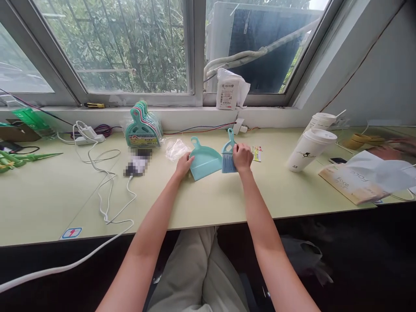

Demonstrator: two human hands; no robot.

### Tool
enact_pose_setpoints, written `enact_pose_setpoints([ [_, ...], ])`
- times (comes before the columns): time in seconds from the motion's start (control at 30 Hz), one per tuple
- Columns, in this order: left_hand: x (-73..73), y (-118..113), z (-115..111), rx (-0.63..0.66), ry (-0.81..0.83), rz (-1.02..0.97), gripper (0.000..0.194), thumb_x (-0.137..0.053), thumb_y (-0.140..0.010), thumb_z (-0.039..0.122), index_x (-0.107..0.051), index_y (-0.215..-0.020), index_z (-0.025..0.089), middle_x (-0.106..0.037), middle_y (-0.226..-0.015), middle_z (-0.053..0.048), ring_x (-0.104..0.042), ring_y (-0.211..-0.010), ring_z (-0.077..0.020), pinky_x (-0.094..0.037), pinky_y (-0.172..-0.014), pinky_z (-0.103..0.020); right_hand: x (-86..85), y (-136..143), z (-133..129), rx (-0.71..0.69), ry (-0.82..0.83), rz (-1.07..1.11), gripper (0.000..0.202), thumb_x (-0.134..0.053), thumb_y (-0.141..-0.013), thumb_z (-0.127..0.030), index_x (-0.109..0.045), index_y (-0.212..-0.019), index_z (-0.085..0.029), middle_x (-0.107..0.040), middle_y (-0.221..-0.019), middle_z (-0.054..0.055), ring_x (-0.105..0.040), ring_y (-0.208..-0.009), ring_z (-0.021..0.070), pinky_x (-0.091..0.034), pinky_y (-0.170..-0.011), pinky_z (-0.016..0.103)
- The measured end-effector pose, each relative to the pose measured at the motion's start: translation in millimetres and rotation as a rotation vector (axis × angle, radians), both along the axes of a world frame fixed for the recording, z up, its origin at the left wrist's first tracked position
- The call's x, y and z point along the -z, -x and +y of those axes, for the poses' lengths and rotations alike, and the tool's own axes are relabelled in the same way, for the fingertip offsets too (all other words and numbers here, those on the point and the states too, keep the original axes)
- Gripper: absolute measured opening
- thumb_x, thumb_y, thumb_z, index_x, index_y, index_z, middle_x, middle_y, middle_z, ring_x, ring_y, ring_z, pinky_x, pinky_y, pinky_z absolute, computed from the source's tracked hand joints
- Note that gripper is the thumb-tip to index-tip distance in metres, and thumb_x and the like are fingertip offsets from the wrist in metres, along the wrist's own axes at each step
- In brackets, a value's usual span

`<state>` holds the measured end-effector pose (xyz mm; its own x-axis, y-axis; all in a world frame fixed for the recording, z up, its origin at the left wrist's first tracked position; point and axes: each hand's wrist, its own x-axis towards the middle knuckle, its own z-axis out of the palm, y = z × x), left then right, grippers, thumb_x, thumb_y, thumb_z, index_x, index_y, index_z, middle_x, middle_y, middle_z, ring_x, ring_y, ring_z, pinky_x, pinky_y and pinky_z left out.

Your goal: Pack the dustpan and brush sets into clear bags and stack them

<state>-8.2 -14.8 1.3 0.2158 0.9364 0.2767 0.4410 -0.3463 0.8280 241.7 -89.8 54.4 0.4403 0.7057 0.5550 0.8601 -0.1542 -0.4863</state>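
Note:
A mint-green dustpan (206, 159) lies on the desk, its looped handle pointing toward the window. My left hand (184, 165) pinches the dustpan's left edge. To its right, my right hand (242, 157) is closed round a small hand brush (229, 164) with a mint handle and blue-grey bristles. The bristles are close to the dustpan's right corner; whether they touch I cannot tell. Part of the brush is hidden behind my fingers. Beside my left hand lies a crumpled clear plastic bag (176, 149). A small printed card (257, 154) lies just beyond my right hand.
Packed dustpan sets (143, 128) stand by the sill, left. A white cable (110, 186) runs across the desk. Two lidded paper cups, the nearer cup (310, 149) tilted-looking, and a tissue pack (354, 184) are at right. Another person's blurred hand (391, 151) shows far right.

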Motion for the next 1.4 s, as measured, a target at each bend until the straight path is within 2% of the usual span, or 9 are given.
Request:
enact_pose_setpoints([
  [0.1,-0.3,5,1,-0.055,-0.029,0.194,0.028,-0.047,-0.085,0.032,-0.069,-0.096,0.018,-0.067,-0.101,-0.008,-0.057,-0.097,-0.024,-0.042,-0.087,-0.034,14.2,-14,2,0.134,0.149,-0.077,0.034,-0.033,-0.092,-0.025,-0.064,-0.092,-0.013,-0.062,-0.102,0.017,-0.052,-0.099,0.0276,-0.031,-0.086,0.04],
  [0.23,-0.2,6,0,-0.086,-0.082,0.269,0.033,-0.044,-0.089,0.035,-0.068,-0.105,0.02,-0.064,-0.116,-0.01,-0.049,-0.114,-0.0276,-0.036,-0.097,-0.038,29.1,-19,4,0.187,0.299,-0.108,0.034,-0.036,-0.089,-0.022,-0.065,-0.101,-0.008,-0.059,-0.108,0.023,-0.049,-0.105,0.0319,-0.029,-0.09,0.046],
  [0.5,-7.0,11,-4,-0.151,-0.063,0.251,0.031,-0.045,-0.089,0.041,-0.067,-0.094,0.02,-0.066,-0.105,-0.009,-0.057,-0.098,-0.0253,-0.043,-0.078,-0.034,25.9,-24,2,0.184,0.538,-0.124,0.029,-0.055,-0.082,-0.03,-0.069,-0.099,-0.01,-0.061,-0.111,0.022,-0.047,-0.113,0.0353,-0.028,-0.092,0.048],
  [0.8,-14.6,12,-11,-0.325,-0.057,0.355,0.017,-0.057,-0.079,0.036,-0.059,-0.07,0.022,-0.068,-0.08,-0.007,-0.059,-0.075,-0.0222,-0.038,-0.062,-0.029,25.9,-18,3,0.103,0.538,-0.075,0.027,-0.062,-0.075,-0.033,-0.07,-0.093,-0.014,-0.063,-0.11,0.019,-0.053,-0.107,0.0328,-0.031,-0.09,0.045],
  [0.93,-15.9,7,-16,-0.193,-0.054,0.423,0.022,-0.051,-0.082,0.036,-0.057,-0.068,0.022,-0.066,-0.076,-0.006,-0.058,-0.072,-0.0212,-0.037,-0.061,-0.029,18.9,-19,2,0.147,0.423,0.009,0.028,-0.06,-0.076,-0.032,-0.07,-0.095,-0.014,-0.064,-0.111,0.018,-0.053,-0.109,0.0314,-0.033,-0.091,0.042],
  [1.03,-18.1,-8,-30,0.083,-0.069,0.426,0.029,-0.048,-0.085,0.04,-0.059,-0.065,0.021,-0.065,-0.073,-0.004,-0.057,-0.072,-0.0199,-0.04,-0.064,-0.029,13.6,-13,2,-0.033,0.366,0.071,0.026,-0.059,-0.078,-0.036,-0.07,-0.095,-0.02,-0.065,-0.111,0.011,-0.053,-0.11,0.0265,-0.036,-0.09,0.036],
  [1.17,-20.3,-30,-48,0.443,-0.125,0.306,0.033,-0.047,-0.088,0.045,-0.062,-0.072,0.02,-0.065,-0.077,-0.004,-0.056,-0.071,-0.0176,-0.043,-0.069,-0.028,13.9,7,2,-0.377,0.448,-0.021,0.019,-0.064,-0.076,-0.039,-0.071,-0.089,-0.027,-0.067,-0.109,0.003,-0.052,-0.111,0.0236,-0.034,-0.092,0.034],
  [1.3,-21.3,-25,-43,0.274,-0.404,0.33,0.017,-0.06,-0.081,0.033,-0.064,-0.093,0.02,-0.063,-0.101,-0.009,-0.055,-0.095,-0.0234,-0.043,-0.085,-0.035,16.7,19,1,-0.472,0.451,-0.041,0.019,-0.066,-0.077,-0.041,-0.073,-0.09,-0.03,-0.065,-0.112,0.002,-0.051,-0.113,0.023,-0.032,-0.093,0.034],
  [1.4,-20.2,-11,-32,0.158,-0.529,0.466,0.024,-0.064,-0.079,0.025,-0.063,-0.103,0.022,-0.058,-0.117,-0.01,-0.048,-0.112,-0.0285,-0.037,-0.096,-0.042,17.7,21,1,-0.511,0.42,-0.021,0.016,-0.068,-0.076,-0.04,-0.073,-0.087,-0.03,-0.065,-0.112,0.001,-0.051,-0.11,0.0222,-0.032,-0.093,0.035],
])
